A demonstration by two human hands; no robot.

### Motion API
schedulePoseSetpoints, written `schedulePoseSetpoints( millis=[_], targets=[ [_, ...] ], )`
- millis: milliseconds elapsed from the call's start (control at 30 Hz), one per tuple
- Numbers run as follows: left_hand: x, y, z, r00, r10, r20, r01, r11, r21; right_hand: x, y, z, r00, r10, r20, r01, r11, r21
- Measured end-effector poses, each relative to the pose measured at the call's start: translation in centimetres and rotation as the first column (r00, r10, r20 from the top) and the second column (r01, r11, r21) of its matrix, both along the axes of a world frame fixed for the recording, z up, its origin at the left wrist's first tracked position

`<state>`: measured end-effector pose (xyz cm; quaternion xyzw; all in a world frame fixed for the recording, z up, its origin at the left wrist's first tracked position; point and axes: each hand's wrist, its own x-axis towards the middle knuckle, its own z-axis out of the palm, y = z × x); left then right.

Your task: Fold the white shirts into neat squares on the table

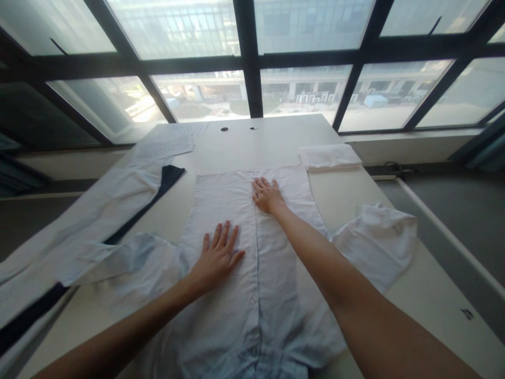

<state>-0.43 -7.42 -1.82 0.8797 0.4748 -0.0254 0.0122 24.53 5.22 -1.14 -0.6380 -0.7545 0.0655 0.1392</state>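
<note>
A white button-front shirt (221, 195) lies spread on the table, its hem toward the window and its sleeves out to both sides. The button placket runs down its middle. My left hand (219, 258) rests flat on the left front panel with fingers spread. Farther up, beside the placket near the hem, my right hand (268, 195) lies on the cloth, palm down, fingers a little apart. Neither hand grips anything. The shirt's near end, at the bottom of the view, is bunched and partly cut off by the frame.
The white table (276, 139) reaches to a dark-framed window (248, 63). A folded white cloth (330, 157) lies at the back right. Papers (165, 146) lie at the back left, near another white garment with dark trim (102, 205). A white pole (445, 226) is beyond the right edge.
</note>
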Motion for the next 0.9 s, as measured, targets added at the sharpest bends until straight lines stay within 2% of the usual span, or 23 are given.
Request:
schedulePoseSetpoints(
  millis=[167,333,667,900],
  targets=[
    [-1.8,-2.6,-1.0,0.998,0.048,0.033,-0.051,0.994,0.096,0.0,0.0,-0.1,1.0,0.003,0.003,-0.003,1.0,0.005],
    [-1.8,-4.6,-1.0,0.995,0.084,0.059,-0.091,0.987,0.132,0.1,0.1,-0.3,1.0,-0.002,0.011,0.002,1.0,-0.005],
    [-1.2,-4.8,0.0,0.99,0.119,0.082,-0.127,0.986,0.106,0.0,0.0,-0.3,0.999,-0.025,-0.032,0.025,0.999,0.023],
    [-1.0,-5.0,0.4,0.987,0.135,0.088,-0.143,0.985,0.098,-0.1,-1.4,1.2,0.994,-0.04,-0.098,0.058,0.981,0.186]
  ],
)
